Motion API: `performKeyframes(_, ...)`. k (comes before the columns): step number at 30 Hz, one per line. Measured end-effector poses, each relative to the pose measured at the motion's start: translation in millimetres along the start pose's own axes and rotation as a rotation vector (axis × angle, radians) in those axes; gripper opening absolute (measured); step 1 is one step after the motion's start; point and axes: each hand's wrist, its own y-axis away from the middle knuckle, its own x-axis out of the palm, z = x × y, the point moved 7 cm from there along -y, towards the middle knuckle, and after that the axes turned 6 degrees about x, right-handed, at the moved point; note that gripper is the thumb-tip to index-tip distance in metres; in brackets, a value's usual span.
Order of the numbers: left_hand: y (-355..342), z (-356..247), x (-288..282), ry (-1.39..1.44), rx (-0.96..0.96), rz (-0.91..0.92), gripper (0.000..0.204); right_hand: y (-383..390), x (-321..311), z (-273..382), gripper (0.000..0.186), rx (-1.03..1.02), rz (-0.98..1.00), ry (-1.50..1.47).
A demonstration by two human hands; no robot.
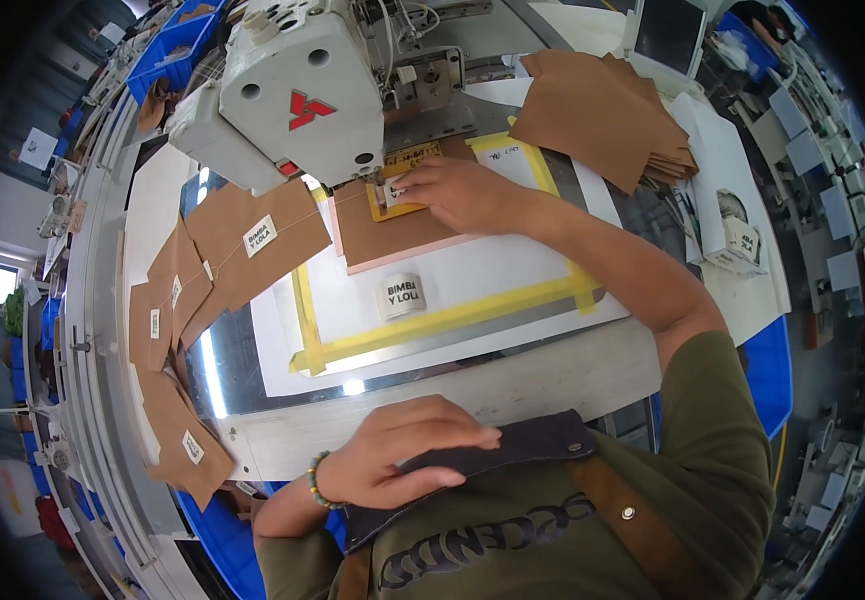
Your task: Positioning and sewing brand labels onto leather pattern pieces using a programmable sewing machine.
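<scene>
At the white sewing machine, a brown fabric or leather-like panel lies below the needle area. On the panel is a small yellow frame. My right hand reaches over it from the right, its fingertips bent down and closed on a white label inside the frame. The fingers partly cover that label. My left hand hovers before my apron, thumb and fingers apart, with nothing in it. A short stack of white labels sits on the white sheet between both hands.
Brown panels with white labels trail leftward over the table edge, linked by thread. A fanned stack of plain brown panels lies at the far right. Yellow tape borders the white sheet. A label box and blue bin are rightward.
</scene>
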Motion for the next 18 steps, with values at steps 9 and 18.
performKeyframes(9,57.5,55.4,80.8,0.544,-0.457,0.298,0.071,-4.7,9.4,-9.3,0.036,-0.021,-0.102,0.084)
performKeyframes(18,104.0,66.9,109.7,0.703,-0.731,0.280,0.086,1.8,6.6,-20.7,0.037,0.061,-0.168,0.088)
